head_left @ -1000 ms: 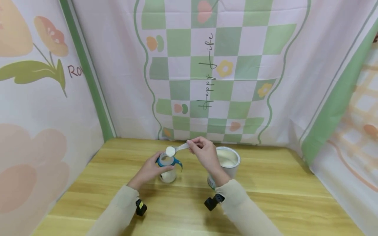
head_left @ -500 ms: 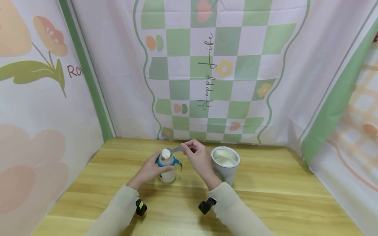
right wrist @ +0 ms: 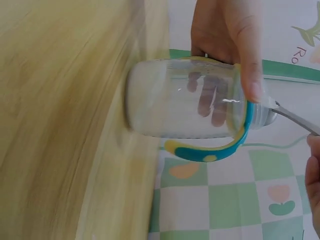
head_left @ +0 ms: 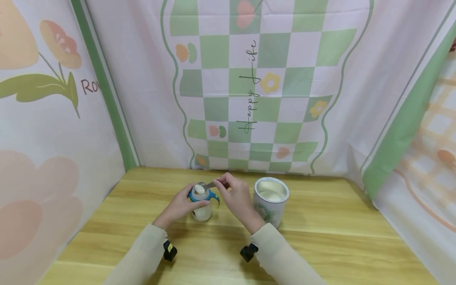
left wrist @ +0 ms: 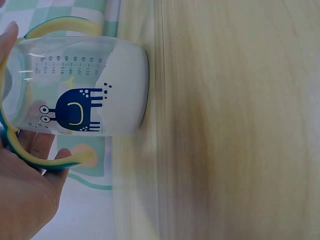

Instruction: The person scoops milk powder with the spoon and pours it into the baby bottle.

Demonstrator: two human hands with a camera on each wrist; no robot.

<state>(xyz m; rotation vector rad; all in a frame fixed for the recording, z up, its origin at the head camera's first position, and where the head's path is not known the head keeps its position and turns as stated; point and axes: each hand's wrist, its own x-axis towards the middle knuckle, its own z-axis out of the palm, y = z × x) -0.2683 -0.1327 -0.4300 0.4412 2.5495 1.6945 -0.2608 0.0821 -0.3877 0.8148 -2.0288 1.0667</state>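
Observation:
A clear baby bottle [left wrist: 75, 85] with a blue and yellow handle ring stands upright on the table, white powder filling its lower part. Around its neck curls my left hand [head_left: 181, 204], thumb in front and fingers behind. My right hand [head_left: 233, 196] pinches the handle of a measuring scoop [head_left: 210, 185], whose bowl of white powder is tilted at the bottle's mouth. In the right wrist view the scoop's handle [right wrist: 295, 119] runs from the bottle's opening to my right fingertips [right wrist: 313, 170]. Behind my right wrist stands an open can [head_left: 272, 215] of pale powder.
The wooden table [head_left: 327, 237] backs onto a curtain [head_left: 270, 111] with a green checked print. Printed fabric walls [head_left: 53, 158] close in the sides. A black wrist camera [head_left: 248, 252] sits below my right sleeve.
My right hand has moved left and slightly down, bringing the scoop from above the bottle into its mouth and tilting it. More of the can shows. My left hand has stayed on the bottle.

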